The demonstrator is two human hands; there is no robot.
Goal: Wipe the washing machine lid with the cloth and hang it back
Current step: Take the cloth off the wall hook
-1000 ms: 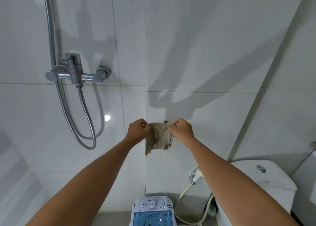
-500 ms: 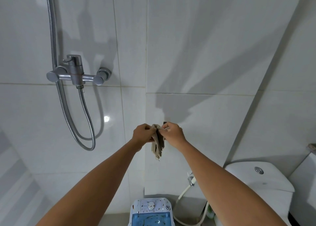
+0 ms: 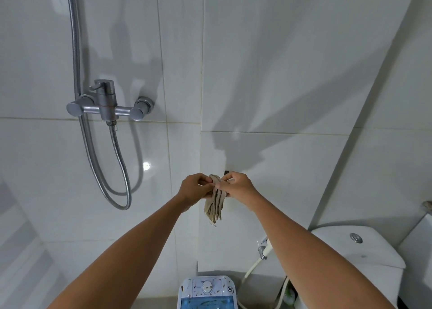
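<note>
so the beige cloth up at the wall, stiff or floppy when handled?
Likely floppy: the cloth bunches into vertical folds and droops below where the left hand and right hand pinch it. Probably light, since fingertip pinches carry it. A thread dangles from its frayed bottom edge, so it may snag.

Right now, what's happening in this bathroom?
A person holds a bunched beige cloth up at the tiled wall, left hand and right hand both pinching its top beside a small dark hook. The washing machine sits below, untouched.
</note>
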